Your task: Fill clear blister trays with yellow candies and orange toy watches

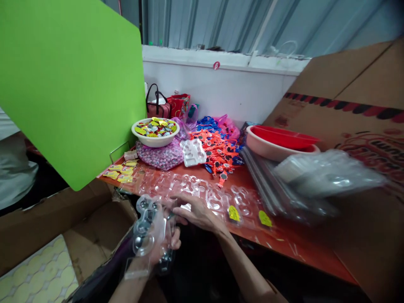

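Clear plastic tray stack [143,229] is in the left hand [166,243], at the near table edge. Right hand [195,210] loosely curled at its upper end; can't tell if it's gripping. Tray row [217,201] already laid across the red table [299,244]; yellow pieces [234,213] at only two spots on the right, so looks early. Orange watch-like pieces [217,153] and white tub [155,141] of packets behind, plenty left.

Clear trays [144,227] partly cover the left hand [164,244]; the plastic bag [331,172] is blurred.
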`<action>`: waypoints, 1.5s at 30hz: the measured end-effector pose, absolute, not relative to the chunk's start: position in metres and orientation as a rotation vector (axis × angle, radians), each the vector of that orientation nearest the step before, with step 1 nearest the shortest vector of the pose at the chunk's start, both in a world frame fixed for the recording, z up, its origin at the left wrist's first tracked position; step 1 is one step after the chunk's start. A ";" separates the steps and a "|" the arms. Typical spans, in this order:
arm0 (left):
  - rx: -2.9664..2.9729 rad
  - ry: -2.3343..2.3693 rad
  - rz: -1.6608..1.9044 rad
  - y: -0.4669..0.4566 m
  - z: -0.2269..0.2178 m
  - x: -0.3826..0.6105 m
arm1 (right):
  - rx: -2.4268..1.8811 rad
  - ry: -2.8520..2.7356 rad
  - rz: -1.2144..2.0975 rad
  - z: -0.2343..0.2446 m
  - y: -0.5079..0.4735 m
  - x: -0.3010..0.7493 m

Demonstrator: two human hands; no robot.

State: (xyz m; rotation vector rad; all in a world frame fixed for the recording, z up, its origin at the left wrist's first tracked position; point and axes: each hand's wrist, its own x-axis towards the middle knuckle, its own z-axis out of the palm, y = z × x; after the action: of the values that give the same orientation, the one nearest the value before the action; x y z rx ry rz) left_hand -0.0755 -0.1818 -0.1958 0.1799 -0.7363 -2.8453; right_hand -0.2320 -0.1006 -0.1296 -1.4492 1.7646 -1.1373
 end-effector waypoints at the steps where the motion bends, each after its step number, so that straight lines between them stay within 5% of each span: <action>1: 0.118 -0.694 -2.904 -0.178 -0.196 -0.082 | -1.422 1.732 -1.123 -0.128 -0.096 -0.231; 13: 0.271 -0.697 -2.935 -0.174 -0.165 -0.097 | -1.137 2.230 -1.307 -0.122 -0.035 -0.295; 19: 0.568 -1.328 -2.467 -0.159 -0.160 -0.102 | -1.192 2.298 -1.370 -0.117 -0.032 -0.288; 27: 0.602 -1.105 -2.278 -0.145 -0.161 -0.109 | -1.046 2.325 -1.487 -0.136 -0.025 -0.260; 45: 0.267 -1.077 -2.499 -0.134 -0.145 -0.090 | -1.172 2.415 -1.557 -0.131 -0.038 -0.242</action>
State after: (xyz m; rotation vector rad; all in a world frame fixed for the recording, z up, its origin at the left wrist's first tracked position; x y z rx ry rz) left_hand -0.0899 -0.1337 -0.1447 0.2670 -1.0773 -2.4988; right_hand -0.2415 -0.0377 -0.1312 -1.1723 2.4152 -1.5567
